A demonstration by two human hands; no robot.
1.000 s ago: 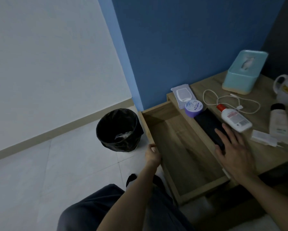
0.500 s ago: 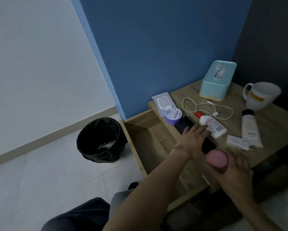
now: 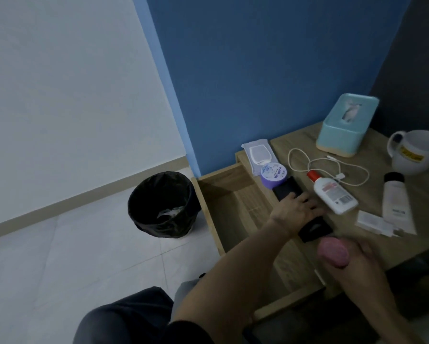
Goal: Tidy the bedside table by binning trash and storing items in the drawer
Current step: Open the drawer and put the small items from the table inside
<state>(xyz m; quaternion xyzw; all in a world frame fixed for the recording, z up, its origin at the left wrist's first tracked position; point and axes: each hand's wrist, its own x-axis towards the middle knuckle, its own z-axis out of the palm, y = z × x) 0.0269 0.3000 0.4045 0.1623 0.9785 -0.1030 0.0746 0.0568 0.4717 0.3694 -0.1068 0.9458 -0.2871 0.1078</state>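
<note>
The lid of the purple round tin (image 3: pixel 274 175), at the left edge of the bedside table (image 3: pixel 407 242), carries print that seems to read "MOIST", the rest blurred. The white bottle (image 3: pixel 334 194) has a red-printed label and a barcode, both unreadable. The yellow label on the mug (image 3: pixel 418 151) at far right is illegible.

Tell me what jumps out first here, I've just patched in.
The open drawer gapes empty at the table's left side, with the black bin on the floor beside it. The left hand lies on a black phone at the table edge, while the right hand holds a pink jar nearer the camera.
</note>
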